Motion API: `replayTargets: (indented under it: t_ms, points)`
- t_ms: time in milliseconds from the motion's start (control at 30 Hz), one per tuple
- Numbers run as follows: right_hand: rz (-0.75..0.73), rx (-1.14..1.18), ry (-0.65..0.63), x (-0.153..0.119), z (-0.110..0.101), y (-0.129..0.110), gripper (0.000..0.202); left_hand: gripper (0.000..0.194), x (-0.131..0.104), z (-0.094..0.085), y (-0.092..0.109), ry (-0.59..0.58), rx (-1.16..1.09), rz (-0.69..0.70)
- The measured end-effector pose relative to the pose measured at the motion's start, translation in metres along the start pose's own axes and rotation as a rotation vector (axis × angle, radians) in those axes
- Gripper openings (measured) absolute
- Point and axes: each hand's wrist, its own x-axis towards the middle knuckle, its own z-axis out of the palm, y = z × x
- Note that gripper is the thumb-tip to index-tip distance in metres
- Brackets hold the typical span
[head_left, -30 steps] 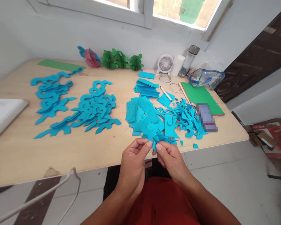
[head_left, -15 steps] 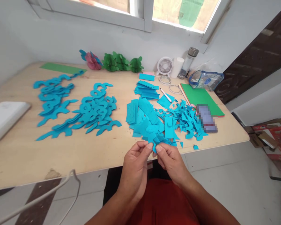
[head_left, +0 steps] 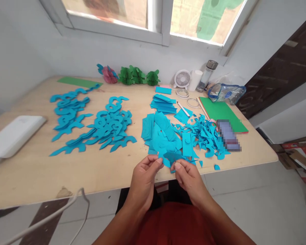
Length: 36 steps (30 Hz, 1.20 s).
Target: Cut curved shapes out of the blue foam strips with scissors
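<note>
At the table's front edge, my left hand [head_left: 146, 175] pinches a blue paper cut-out [head_left: 165, 161] between thumb and fingers. My right hand [head_left: 191, 175] is closed on a darker-looking folded blue paper piece [head_left: 172, 156], just right of it. The two pieces overlap in view, so I cannot tell whether they are still joined. Right behind them lies a heap of blue paper sheets [head_left: 159, 136], with a blue rectangle [head_left: 187, 144] on its right side. Small blue scraps [head_left: 206, 131] are piled farther right.
Wavy blue cut-outs [head_left: 104, 126] lie in stacks on the left, near a white box-like device [head_left: 17, 136] and its cable [head_left: 81, 194]. Green paper flowers [head_left: 132, 75], a small fan [head_left: 182, 79], a bottle [head_left: 207, 76] and a clear pouch [head_left: 226, 93] line the back.
My hands have moved slightly apart, and the blue paper between them has spread, with a darker folded piece now showing by the right hand. The camera view has shifted slightly.
</note>
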Motion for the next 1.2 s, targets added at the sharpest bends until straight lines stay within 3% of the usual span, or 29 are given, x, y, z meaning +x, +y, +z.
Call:
replayTargets:
  t_ms: [167, 367, 467, 500, 567, 667, 767, 1000, 1200]
  points:
    - [0.057, 0.032, 0.07, 0.0, -0.009, 0.009, 0.04, 0.024, 0.028, -0.033, 0.023, 0.093, 0.164, 0.122]
    - [0.036, 0.054, 0.115, -0.001, -0.014, 0.011, 0.041, 0.033, 0.08, -0.088, 0.075, 0.453, 0.464, 0.396]
    - [0.042, 0.068, 0.137, -0.001, -0.016, 0.011, 0.043, 0.043, 0.088, -0.099, 0.074, 0.564, 0.524, 0.504]
    - [0.044, 0.073, 0.149, -0.001, -0.016, 0.011, 0.044, 0.042, 0.086, -0.099, 0.068, 0.598, 0.634, 0.596]
    - [0.048, 0.081, 0.18, 0.0, -0.018, 0.011, 0.045, 0.033, 0.079, -0.092, 0.053, 0.55, 0.897, 0.691]
    - [0.042, 0.093, 0.234, 0.003, -0.02, 0.011, 0.045, 0.02, 0.068, -0.072, 0.032, 0.184, 1.328, 0.827]
    - [0.017, 0.1, 0.254, 0.005, -0.021, 0.013, 0.045, 0.016, 0.067, -0.051, 0.023, 0.0, 1.44, 0.834]
    - [0.001, 0.118, 0.251, 0.008, -0.024, 0.024, 0.045, 0.027, 0.078, -0.022, 0.028, -0.185, 1.78, 0.814]
    - [-0.007, 0.157, 0.233, 0.009, -0.023, 0.025, 0.043, 0.012, 0.077, -0.019, 0.025, -0.126, 1.693, 0.793]
